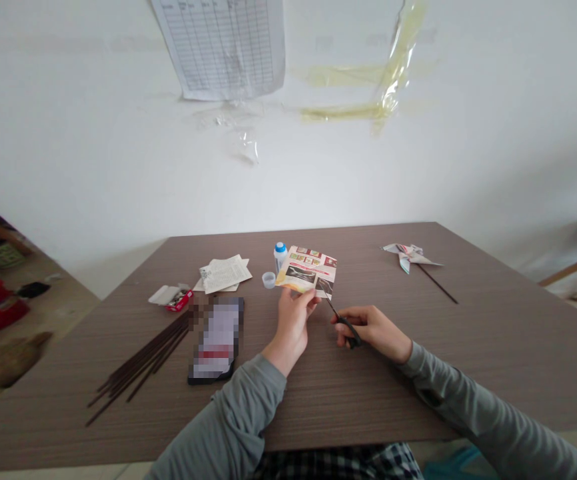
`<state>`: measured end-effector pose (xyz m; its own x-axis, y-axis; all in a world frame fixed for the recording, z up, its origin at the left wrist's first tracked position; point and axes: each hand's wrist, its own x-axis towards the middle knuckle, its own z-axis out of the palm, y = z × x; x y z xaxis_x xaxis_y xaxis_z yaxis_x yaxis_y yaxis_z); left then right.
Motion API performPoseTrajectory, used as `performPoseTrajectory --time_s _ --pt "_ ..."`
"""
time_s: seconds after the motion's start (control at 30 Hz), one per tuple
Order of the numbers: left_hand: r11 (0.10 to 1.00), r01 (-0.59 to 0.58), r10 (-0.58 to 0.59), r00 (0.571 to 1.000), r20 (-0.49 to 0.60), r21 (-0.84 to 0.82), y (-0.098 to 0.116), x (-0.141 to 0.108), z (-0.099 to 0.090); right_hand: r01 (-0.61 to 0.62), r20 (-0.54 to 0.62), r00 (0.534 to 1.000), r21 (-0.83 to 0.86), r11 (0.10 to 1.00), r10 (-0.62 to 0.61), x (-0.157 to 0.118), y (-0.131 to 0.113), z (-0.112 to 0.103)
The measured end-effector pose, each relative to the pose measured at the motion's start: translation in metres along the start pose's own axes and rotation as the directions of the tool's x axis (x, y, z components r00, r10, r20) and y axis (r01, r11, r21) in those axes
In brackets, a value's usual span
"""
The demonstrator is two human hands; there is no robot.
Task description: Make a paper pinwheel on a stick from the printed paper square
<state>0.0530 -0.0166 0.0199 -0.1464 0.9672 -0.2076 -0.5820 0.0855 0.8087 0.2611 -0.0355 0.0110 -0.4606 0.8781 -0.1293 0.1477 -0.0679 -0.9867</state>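
One printed card [304, 272] held at a pair of scissors [352, 332]

The card is pinched along its lower edge between the thumb and fingers of the left hand [294, 320], and is held up near the middle of the surface [498, 353]. The black handles of the scissors are gripped by the right hand [374, 329]; the blades are pointed at the card's lower right part, but whether paper is caught between them cannot be told.

Small pictures and a red line of lettering are printed on the card, too small to be read. Dense print is carried by the loose sheets [225, 275], and a ruled grid by the posted page [228, 50] on the wall [118, 153]; neither can be read. The screen of the phone [217, 340] is pixelated.

Behind the card, room is limited by the blue-capped bottle [280, 254] and the small cup [268, 281]. The left side is taken up by the phone, the dark sticks [141, 360] and the red box [179, 299]. A broad stretch of surface is left between the right hand and the pinwheel [410, 255]. The far edge is set along the wall.
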Motion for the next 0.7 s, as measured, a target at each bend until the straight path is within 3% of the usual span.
performPoseTrajectory --time_s 0.7 --pt "0.999 0.035 -0.035 0.999 0.032 0.001 -0.0005 -0.0005 -0.0039 0.008 -0.027 1.0 -0.012 1.0 -0.008 0.001 -0.0014 0.0003"
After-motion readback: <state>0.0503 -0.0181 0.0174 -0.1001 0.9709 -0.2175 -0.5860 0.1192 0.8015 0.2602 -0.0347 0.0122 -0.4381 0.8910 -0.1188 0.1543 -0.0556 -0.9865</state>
